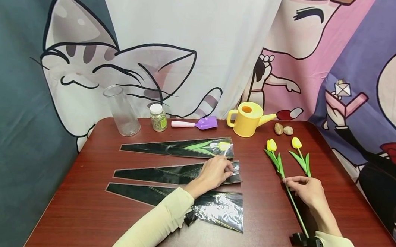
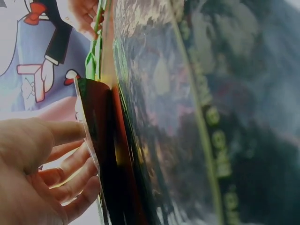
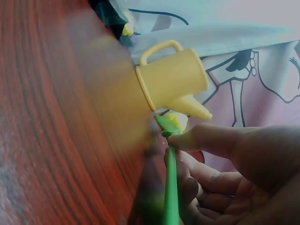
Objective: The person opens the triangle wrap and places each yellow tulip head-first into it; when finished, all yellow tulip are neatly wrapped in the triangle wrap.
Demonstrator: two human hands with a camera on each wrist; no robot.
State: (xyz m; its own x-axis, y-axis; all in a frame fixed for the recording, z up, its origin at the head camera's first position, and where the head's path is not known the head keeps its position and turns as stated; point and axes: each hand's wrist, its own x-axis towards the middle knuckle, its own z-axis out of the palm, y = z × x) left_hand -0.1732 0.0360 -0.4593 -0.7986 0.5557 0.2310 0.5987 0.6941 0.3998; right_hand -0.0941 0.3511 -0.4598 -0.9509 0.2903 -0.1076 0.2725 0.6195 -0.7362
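My right hand pinches the green stem of a yellow tulip between thumb and fingers, with the bloom pointing away from me. A second yellow tulip lies just beyond that hand. My left hand is at the wide end of the middle dark flower sleeve. In the left wrist view, its thumb and fingertips pinch the edge of that sleeve, whose film bulges up there. Nearer me lies another sleeve, partly under the left forearm. A third sleeve, farther back, contains a yellow tulip.
Along the back stand a clear glass vase, a white-capped jar and a yellow watering can. A purple shovel lies between jar and can. Two stones sit right of the spout. A printed curtain hangs behind the table.
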